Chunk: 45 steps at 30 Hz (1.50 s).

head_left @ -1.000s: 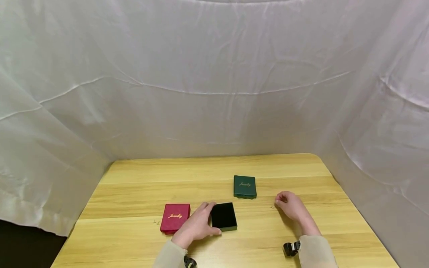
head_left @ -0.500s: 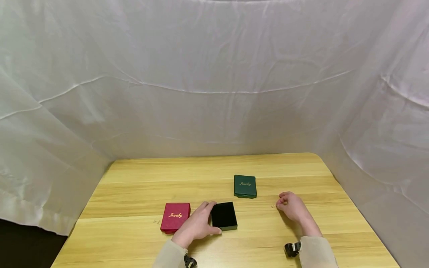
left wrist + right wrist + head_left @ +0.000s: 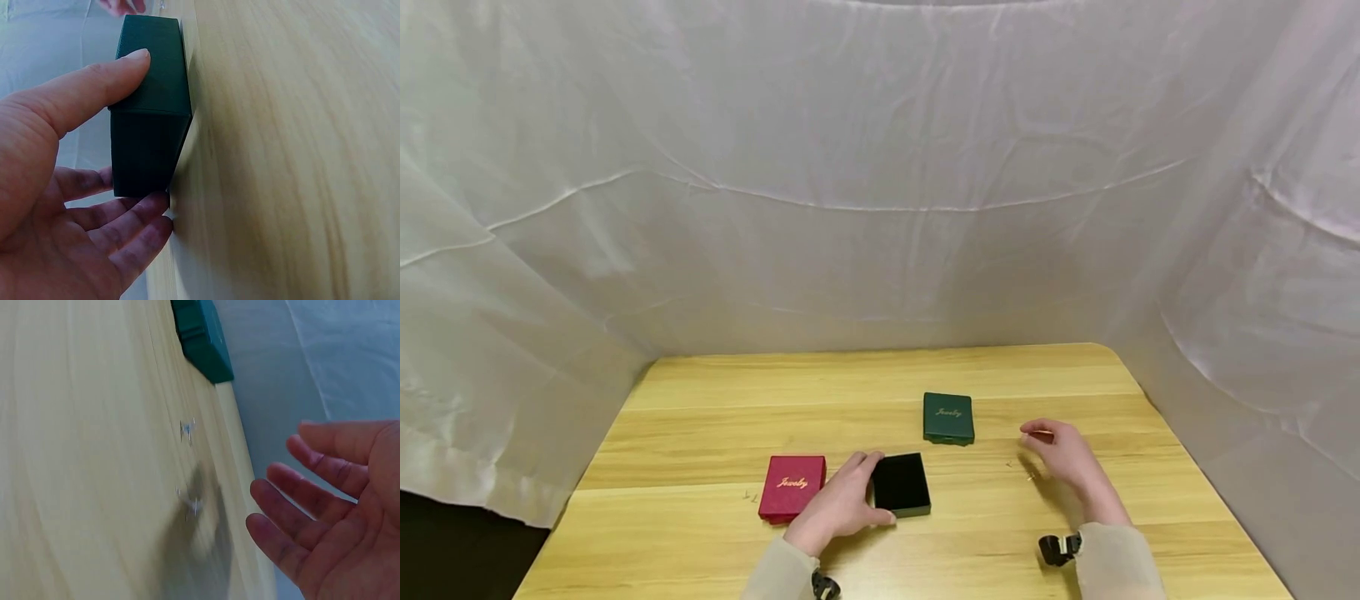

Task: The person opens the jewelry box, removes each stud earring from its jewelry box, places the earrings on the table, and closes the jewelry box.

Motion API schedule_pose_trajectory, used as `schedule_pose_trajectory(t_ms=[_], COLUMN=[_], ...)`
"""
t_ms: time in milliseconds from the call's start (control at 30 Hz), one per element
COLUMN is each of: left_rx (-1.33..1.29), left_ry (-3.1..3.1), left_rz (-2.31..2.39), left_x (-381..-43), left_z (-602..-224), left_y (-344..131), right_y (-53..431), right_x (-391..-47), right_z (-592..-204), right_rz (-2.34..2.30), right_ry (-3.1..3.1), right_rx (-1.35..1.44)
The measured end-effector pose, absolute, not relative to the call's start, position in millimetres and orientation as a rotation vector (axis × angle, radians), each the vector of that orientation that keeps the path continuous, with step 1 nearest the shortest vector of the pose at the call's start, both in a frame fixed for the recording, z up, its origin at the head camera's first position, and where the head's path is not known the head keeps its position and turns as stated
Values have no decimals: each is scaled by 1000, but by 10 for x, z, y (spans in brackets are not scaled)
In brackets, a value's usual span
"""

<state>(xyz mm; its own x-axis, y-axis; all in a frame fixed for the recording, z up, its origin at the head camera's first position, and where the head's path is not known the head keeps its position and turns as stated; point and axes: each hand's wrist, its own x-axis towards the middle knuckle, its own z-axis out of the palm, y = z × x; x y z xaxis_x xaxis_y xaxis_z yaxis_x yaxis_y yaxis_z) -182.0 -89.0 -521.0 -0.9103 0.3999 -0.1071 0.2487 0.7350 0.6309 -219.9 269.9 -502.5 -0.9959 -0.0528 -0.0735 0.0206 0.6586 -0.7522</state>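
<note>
With thumb along its near side and fingers at its left end, my left hand (image 3: 842,502) holds a small dark green jewelry box base (image 3: 901,483) lined in black. The base (image 3: 150,81) rests on the table in the left wrist view. My right hand (image 3: 1063,457) is raised over the table, fingers spread apart and nothing visible between them. Beneath it lies a small shiny piece with thin prongs (image 3: 192,505), like an earring. A similar piece (image 3: 187,429) sits closer to the green lid (image 3: 203,340) marked "Jewelry".
A red box (image 3: 792,485) marked "Jewelry" lies just left of my left hand. Beyond it are two tiny thin pieces (image 3: 750,497). Pale cloth (image 3: 880,208) hangs around the back and sides of the wooden table (image 3: 737,425).
My right hand's fingertips have parted and the hand has lifted slightly. A small shiny piece now shows on the table under it. The left hand and boxes have stayed put.
</note>
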Motion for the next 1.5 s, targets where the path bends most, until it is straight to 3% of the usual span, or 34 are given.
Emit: schedule_pose_trajectory(t_ms=[600, 1033, 1500], left_rx=[507, 541, 521], left_ry=[2706, 2706, 2699], left_rz=[930, 924, 911], left_x=[-1820, -1823, -1829], left_z=[-5222, -5200, -5196], left_y=[-888, -903, -909], right_y=[1999, 1931, 1885], right_x=[-2590, -2848, -2872], right_z=[-5042, -5175, -5240], right_rz=[-1034, -933, -889], right_ry=[2773, 2787, 2811], right_rx=[-360, -353, -365])
